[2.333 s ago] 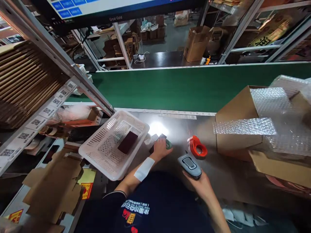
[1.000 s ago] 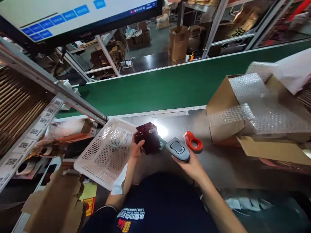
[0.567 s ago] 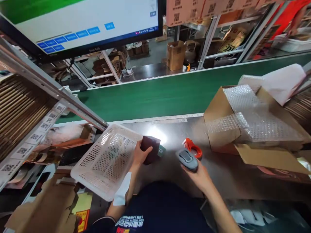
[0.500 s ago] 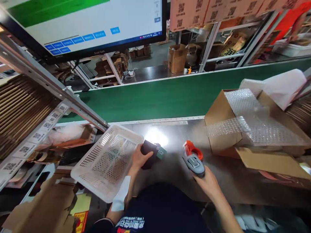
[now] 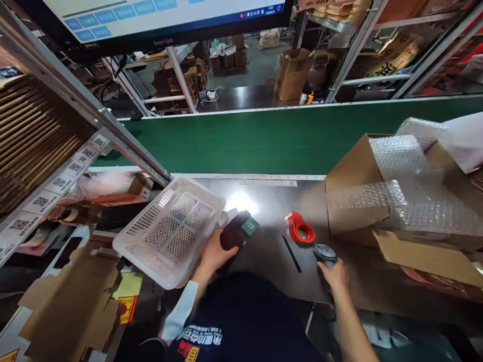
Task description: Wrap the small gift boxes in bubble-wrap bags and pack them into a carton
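Observation:
My left hand (image 5: 216, 252) is closed around a small dark box (image 5: 233, 231) at the right side of the white perforated basket (image 5: 130, 240). A green card or tag with a code on it (image 5: 249, 226) shows at the box's upper right corner. On the right, my right hand (image 5: 335, 274) grips a grey handheld barcode scanner (image 5: 325, 253), its head pointing away from me. An orange-red tape dispenser (image 5: 301, 229) lies on the metal table just left of the scanner. Beside it is a thin black strip (image 5: 292, 254), whose kind I cannot tell.
An open cardboard box (image 5: 349, 193) with bubble wrap (image 5: 400, 156) stands at the right. Behind the table runs a green conveyor belt (image 5: 234, 146). A monitor (image 5: 162, 30) hangs above at the left, over a rack of folded cardboard (image 5: 37, 146).
My right hand has drawn the scanner right and back, uncovering the tape dispenser and black strip. The dark box in my left hand has turned, showing more of the green part. The view has shifted.

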`<state>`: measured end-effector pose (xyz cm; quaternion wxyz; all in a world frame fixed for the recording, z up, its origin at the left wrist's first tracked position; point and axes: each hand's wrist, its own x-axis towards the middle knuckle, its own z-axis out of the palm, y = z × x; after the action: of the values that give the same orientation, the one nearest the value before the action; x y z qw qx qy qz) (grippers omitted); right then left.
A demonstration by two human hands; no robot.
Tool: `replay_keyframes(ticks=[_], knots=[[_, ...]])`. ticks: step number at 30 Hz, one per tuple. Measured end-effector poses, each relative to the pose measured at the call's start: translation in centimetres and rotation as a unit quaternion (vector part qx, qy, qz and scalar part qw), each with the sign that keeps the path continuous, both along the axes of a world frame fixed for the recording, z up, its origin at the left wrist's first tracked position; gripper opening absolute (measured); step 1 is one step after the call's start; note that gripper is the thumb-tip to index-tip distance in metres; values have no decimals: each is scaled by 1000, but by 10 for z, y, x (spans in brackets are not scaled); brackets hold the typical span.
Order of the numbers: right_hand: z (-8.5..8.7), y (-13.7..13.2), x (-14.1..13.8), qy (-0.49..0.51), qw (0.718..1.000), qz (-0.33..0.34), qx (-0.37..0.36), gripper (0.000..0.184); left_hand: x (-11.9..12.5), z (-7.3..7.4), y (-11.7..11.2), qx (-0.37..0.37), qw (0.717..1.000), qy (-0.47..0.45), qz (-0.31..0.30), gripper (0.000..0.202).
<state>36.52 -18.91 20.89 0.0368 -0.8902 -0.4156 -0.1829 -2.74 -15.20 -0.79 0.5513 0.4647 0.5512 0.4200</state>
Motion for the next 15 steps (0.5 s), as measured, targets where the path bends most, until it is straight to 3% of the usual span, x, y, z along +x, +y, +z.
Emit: replay_keyframes(ticks=[3, 6, 7, 9, 11, 15], knots=[[-32, 4, -30, -90, 988, 119, 46, 92, -27, -3, -2, -7, 999, 6, 41, 69], [-85, 34, -84, -26, 951, 305, -51, 86, -38, -1, 7, -14, 997, -18, 76, 69], [-104, 49, -104, 0, 937, 339, -88, 88, -38, 3, 15, -7, 996, -22, 84, 68], [-136, 83, -142, 28, 923, 359, -134, 98, -33, 15, 38, 20, 996, -7, 85, 65], [-155, 111, -168, 39, 921, 346, -174, 107, -23, 30, 66, 51, 996, 35, 59, 63], [-166, 126, -171, 59, 931, 304, -193, 104, 6, 46, 113, 76, 989, 125, -32, 64]])
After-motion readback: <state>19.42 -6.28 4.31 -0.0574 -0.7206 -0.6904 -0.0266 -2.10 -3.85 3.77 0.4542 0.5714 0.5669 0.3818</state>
